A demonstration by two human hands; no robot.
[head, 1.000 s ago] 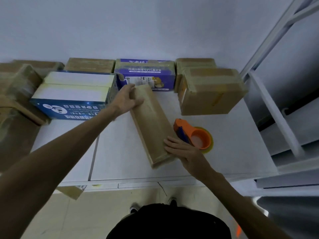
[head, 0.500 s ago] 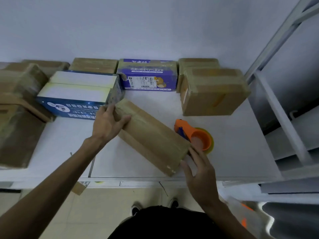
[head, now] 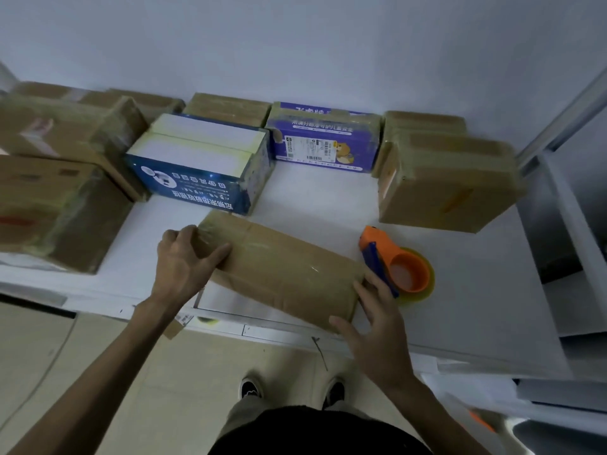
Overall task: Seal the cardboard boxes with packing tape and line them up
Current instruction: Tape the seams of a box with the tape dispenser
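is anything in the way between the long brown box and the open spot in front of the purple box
Nothing visible does: the table between the long brown box and the purple box shows only bare surface. The tape dispenser lies off to the right, beside the right hand.

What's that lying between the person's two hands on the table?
A long cardboard box, glossy with tape. The left hand grips its left end and the right hand holds its right end. The head view shows this.
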